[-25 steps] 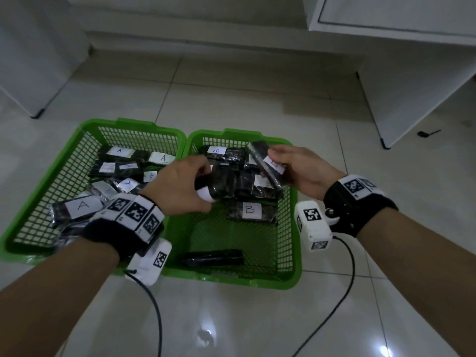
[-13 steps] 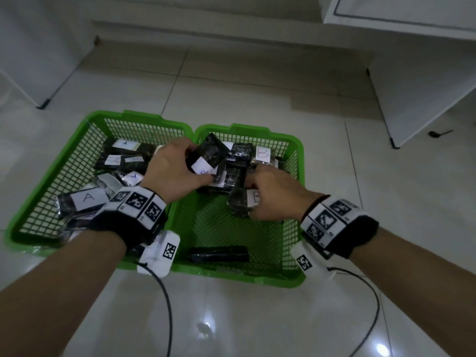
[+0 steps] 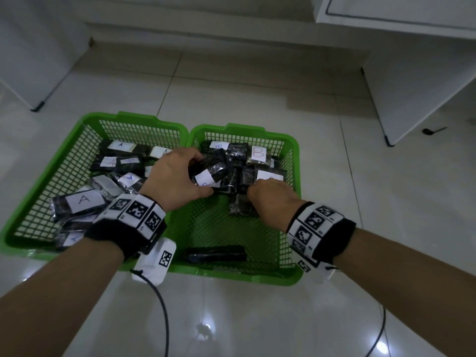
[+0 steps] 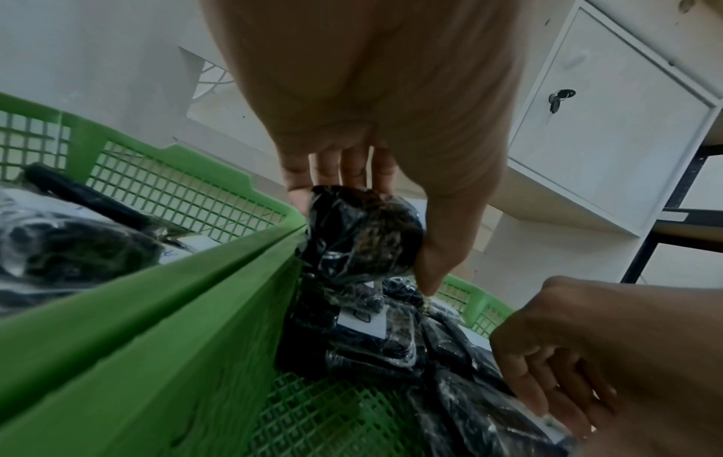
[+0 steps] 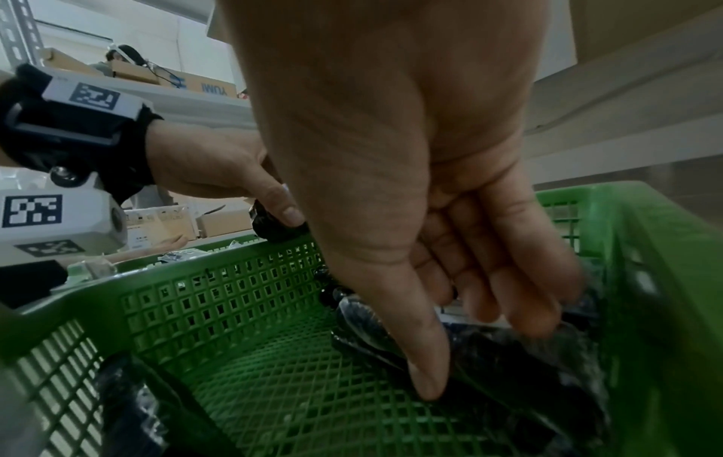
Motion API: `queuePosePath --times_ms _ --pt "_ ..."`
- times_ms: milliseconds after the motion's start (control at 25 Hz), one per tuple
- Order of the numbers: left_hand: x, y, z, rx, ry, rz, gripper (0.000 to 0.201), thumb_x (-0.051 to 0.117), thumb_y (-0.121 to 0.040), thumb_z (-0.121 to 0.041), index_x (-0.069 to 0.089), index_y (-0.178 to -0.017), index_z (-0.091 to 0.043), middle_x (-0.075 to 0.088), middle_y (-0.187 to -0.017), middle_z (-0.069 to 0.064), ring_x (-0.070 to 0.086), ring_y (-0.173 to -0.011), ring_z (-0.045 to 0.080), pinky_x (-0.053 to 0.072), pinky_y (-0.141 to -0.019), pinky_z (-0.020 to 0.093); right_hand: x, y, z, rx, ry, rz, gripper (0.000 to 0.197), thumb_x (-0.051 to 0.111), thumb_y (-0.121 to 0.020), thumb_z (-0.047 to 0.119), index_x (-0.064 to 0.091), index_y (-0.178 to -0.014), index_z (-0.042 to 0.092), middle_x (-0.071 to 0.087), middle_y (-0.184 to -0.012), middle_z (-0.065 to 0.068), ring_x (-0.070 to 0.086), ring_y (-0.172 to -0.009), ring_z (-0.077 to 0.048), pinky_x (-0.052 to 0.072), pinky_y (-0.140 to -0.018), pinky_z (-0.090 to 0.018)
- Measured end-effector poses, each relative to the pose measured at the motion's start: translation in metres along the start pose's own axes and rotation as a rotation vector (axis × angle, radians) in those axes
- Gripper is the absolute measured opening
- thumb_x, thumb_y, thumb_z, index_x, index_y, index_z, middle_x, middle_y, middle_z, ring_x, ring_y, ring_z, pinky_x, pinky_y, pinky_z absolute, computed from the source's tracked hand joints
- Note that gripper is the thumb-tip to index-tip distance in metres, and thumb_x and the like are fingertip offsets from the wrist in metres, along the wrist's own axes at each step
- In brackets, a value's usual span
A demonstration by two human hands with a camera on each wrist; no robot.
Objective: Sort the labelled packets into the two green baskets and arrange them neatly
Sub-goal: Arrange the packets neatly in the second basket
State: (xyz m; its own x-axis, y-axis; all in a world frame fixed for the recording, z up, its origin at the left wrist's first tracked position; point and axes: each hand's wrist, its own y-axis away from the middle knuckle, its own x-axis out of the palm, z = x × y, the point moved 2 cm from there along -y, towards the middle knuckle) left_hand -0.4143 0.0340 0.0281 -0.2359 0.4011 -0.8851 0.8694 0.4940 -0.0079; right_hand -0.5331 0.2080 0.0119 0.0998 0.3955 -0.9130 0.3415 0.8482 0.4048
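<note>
Two green baskets stand side by side on the floor. The left basket (image 3: 134, 119) holds packets labelled A (image 3: 82, 200). In the right basket (image 3: 244, 128) lie packets labelled B (image 3: 258, 153). My left hand (image 3: 203, 176) grips a black packet with a white label (image 3: 213, 168), raised over the B pile; the left wrist view shows the fingers curled round this packet (image 4: 360, 235). My right hand (image 3: 268, 194) is down in the right basket, thumb and fingers pinching a black packet (image 5: 375, 324) at the pile's near edge. One packet (image 3: 215, 253) lies alone at the right basket's front.
A white cabinet (image 3: 412, 86) stands at the right, a white panel (image 3: 31, 60) at the left. Wrist-camera cables (image 3: 162, 318) trail over the glossy tiled floor in front of the baskets. A small black object (image 3: 432, 130) lies near the cabinet's foot.
My right hand came down from the back of the right basket, where it held a packet up, to the near edge of the pile. My left hand lifted its packet slightly further back.
</note>
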Motion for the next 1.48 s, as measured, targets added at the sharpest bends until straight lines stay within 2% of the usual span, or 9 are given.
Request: queuePosePath --times_ms 200,400,640,800,960,1080,1160,1320,1480 --pt "-0.002 -0.001 -0.001 -0.004 0.001 -0.001 0.063 0.091 -0.061 -0.040 0.062 -0.114 -0.019 0.064 -0.109 0.000 0.057 -0.095 0.015 0.047 -0.081 0.029 -0.003 0.000 -0.009 0.045 -0.107 0.032 0.034 0.081 -0.080 0.013 0.066 -0.110 0.008 0.064 -0.115 -0.013 0.063 -0.108 -0.030 0.045 -0.078 -0.032" --pt "-0.008 0.000 -0.006 0.001 0.105 -0.075 0.069 0.093 -0.060 -0.032 0.057 -0.118 -0.022 0.066 -0.109 -0.007 0.060 -0.102 0.012 0.048 -0.088 0.027 -0.024 -0.002 -0.030 0.118 -0.309 -0.161 0.029 0.086 -0.071 0.021 0.063 -0.084 0.008 0.062 -0.081 -0.005 0.066 -0.082 -0.025 0.045 -0.061 -0.030" --pt "-0.005 -0.012 -0.013 -0.054 0.302 -0.001 0.059 0.079 -0.076 -0.052 0.064 -0.121 -0.017 0.071 -0.110 -0.007 0.067 -0.099 0.011 0.054 -0.092 0.033 -0.051 -0.013 -0.037 0.049 -0.968 -0.478 0.061 0.088 -0.072 0.019 0.057 -0.125 0.022 0.066 -0.112 0.005 0.069 -0.086 -0.011 0.059 -0.072 -0.029" --pt "0.003 -0.019 -0.015 -0.119 0.553 0.135 0.056 0.083 -0.075 -0.043 0.066 -0.123 -0.022 0.073 -0.110 -0.010 0.068 -0.104 0.007 0.054 -0.099 0.039 -0.047 -0.019 -0.035 -0.062 -0.826 -0.598 0.068 0.088 -0.073 0.026 0.059 -0.135 0.026 0.063 -0.127 0.004 0.060 -0.114 -0.011 0.049 -0.100 -0.035" --pt "-0.002 -0.019 -0.020 -0.068 0.571 0.182 0.058 0.087 -0.074 -0.021 0.065 -0.127 -0.028 0.071 -0.116 -0.012 0.066 -0.110 0.007 0.051 -0.103 0.041 -0.047 -0.015 -0.063 0.012 -0.944 -0.530 0.051 0.088 -0.075 0.032 0.068 -0.122 0.028 0.067 -0.111 0.013 0.065 -0.095 -0.004 0.057 -0.086 -0.032" --pt "-0.014 -0.031 -0.037 -0.013 0.517 0.126 0.056 0.080 -0.079 -0.007 0.065 -0.129 -0.024 0.070 -0.118 -0.009 0.065 -0.109 0.006 0.051 -0.103 0.036 -0.052 -0.008 -0.078 -0.019 -0.804 -0.554 0.069 0.092 -0.067 0.034 0.063 -0.130 0.031 0.061 -0.126 0.011 0.059 -0.110 -0.005 0.049 -0.096 -0.026" --pt "-0.020 -0.042 -0.049 0.043 0.494 0.131 0.053 0.078 -0.081 -0.007 0.065 -0.128 -0.025 0.071 -0.116 -0.010 0.065 -0.108 0.005 0.051 -0.103 0.034 -0.057 -0.009 -0.080 -0.059 -0.741 -0.574 0.074 0.094 -0.063 0.031 0.064 -0.131 0.030 0.063 -0.127 0.011 0.057 -0.114 -0.005 0.046 -0.098 -0.024" --pt "-0.027 -0.051 -0.056 0.109 0.417 0.117 0.052 0.082 -0.078 -0.015 0.064 -0.126 -0.028 0.069 -0.117 -0.013 0.064 -0.109 0.004 0.050 -0.102 0.034 -0.056 -0.012 -0.081 0.033 -0.736 -0.618 0.057 0.094 -0.059 0.042 0.072 -0.110 0.026 0.072 -0.100 0.011 0.064 -0.093 -0.012 0.053 -0.086 -0.039" --pt "-0.030 -0.033 -0.041 0.144 0.167 0.176 0.058 0.090 -0.068 -0.024 0.063 -0.118 -0.031 0.066 -0.111 -0.015 0.060 -0.102 0.005 0.038 -0.080 0.013 -0.042 -0.006 -0.058 -0.041 -0.742 -0.534 0.062 0.094 -0.057 0.049 0.073 -0.109 0.023 0.072 -0.098 0.010 0.066 -0.088 -0.009 0.055 -0.083 -0.037"
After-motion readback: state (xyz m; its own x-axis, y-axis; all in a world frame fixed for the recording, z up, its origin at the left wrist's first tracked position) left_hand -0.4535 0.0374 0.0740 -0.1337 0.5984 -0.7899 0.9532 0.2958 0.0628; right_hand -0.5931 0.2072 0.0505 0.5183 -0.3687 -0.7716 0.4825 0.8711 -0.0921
